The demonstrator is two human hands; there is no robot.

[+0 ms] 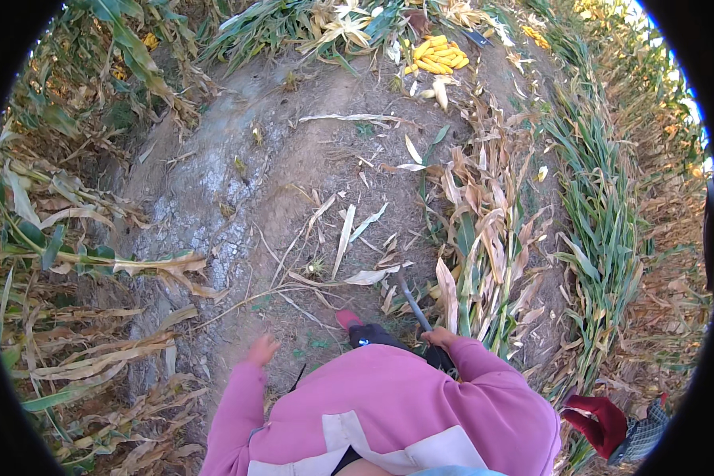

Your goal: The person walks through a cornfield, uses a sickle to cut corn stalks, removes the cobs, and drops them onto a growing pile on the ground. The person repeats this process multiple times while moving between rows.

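My right hand (439, 337) is closed around the handle of a sickle (410, 298), whose grey, slightly curved blade points forward and a little left over the ground. Just right of the blade lies a bundle of cut corn stalks (476, 254) with dry brown and some green leaves; the blade appears apart from it. My left hand (263, 349) hangs over bare soil at the left, empty, with its fingers loosely apart and a bit blurred. A thin dry stalk (234, 311) lies on the ground ahead of it.
Husked yellow corn cobs (438, 57) are piled at the far end, beside green stalks (270, 28). A row of cut stalks (599, 214) runs along the right. Standing corn (79, 270) edges the left. Another person's red-gloved hand (596, 422) shows at lower right.
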